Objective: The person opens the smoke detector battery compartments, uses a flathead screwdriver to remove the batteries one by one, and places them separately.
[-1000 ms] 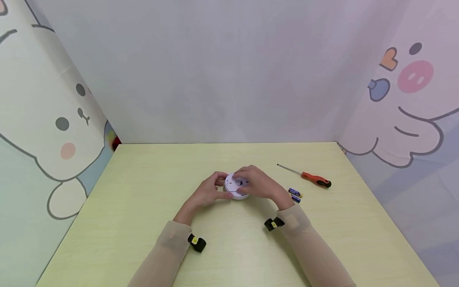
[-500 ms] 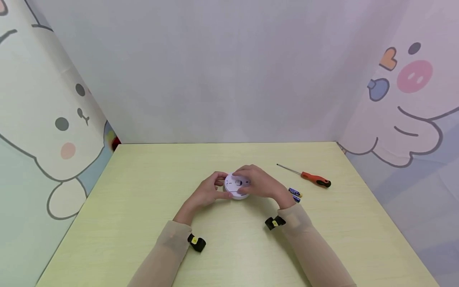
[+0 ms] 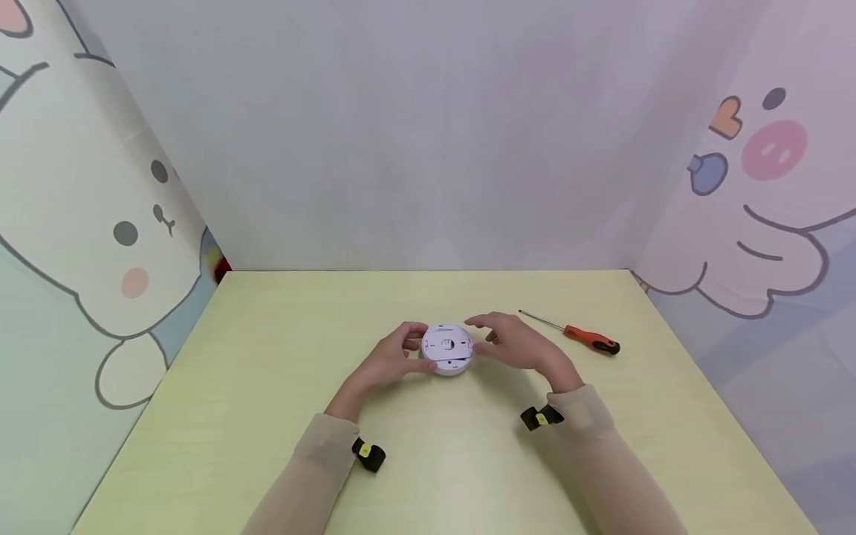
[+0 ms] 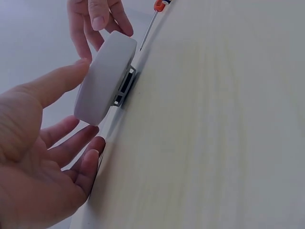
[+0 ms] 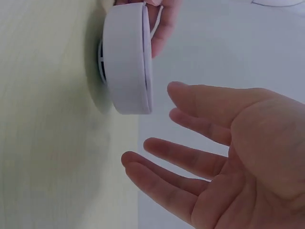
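A round white smoke detector [image 3: 446,348] lies on the table with its slotted, bracket-like back facing up. My left hand [image 3: 390,358] holds its left rim, thumb at the near side and fingers round the far side. In the left wrist view, the detector [image 4: 106,78] shows edge-on with a vented part underneath. Just right of it, my right hand [image 3: 523,345] hovers with fingers spread, holding nothing. The right wrist view shows a gap between this hand [image 5: 224,157] and the detector's wall [image 5: 125,62].
A screwdriver [image 3: 588,339] with an orange and black handle lies to the right, its shaft pointing to the back left. The pale table [image 3: 301,312] ends at a grey curtain [image 3: 428,148]. Cartoon-printed cloths [image 3: 749,238] hang at both sides.
My right hand has let go of the smoke detector's top and moved right, uncovering its back. The two batteries on the right are now hidden behind that arm. The left hand keeps its hold.
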The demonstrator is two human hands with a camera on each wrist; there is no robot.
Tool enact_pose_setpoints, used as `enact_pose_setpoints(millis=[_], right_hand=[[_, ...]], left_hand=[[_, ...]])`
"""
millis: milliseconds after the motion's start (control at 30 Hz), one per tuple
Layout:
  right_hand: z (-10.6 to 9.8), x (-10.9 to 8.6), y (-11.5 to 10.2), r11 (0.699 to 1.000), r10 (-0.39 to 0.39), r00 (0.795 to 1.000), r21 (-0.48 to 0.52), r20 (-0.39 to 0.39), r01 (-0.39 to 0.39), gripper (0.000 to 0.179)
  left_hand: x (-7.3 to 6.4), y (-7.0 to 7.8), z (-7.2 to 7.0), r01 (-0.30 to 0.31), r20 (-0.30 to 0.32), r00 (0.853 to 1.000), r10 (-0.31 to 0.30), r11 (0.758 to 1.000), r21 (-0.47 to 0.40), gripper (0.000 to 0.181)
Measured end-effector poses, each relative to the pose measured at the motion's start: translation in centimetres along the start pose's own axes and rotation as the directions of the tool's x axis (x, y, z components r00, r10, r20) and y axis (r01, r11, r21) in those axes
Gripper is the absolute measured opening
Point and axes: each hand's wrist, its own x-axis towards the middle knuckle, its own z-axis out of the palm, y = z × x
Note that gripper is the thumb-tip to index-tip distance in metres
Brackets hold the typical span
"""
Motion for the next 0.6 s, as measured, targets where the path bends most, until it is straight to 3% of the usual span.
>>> enact_pose_setpoints(millis=[433,600], right_hand=[[1.7,-0.2,-0.4,0.998,0.059,0.998,0.023,0.004,-0.059,0.05],[2.1,0.0,-0.4,0.999,0.04,0.999,0.021,0.004,-0.04,0.046]], left_hand=[[-0.2,0.4,0.0,-0.037,-0.022,0.999,0.038,0.999,0.036,0.068],[0.0,0.5,0.2,-0.069,-0.025,0.997,0.07,0.995,0.068,0.06]])
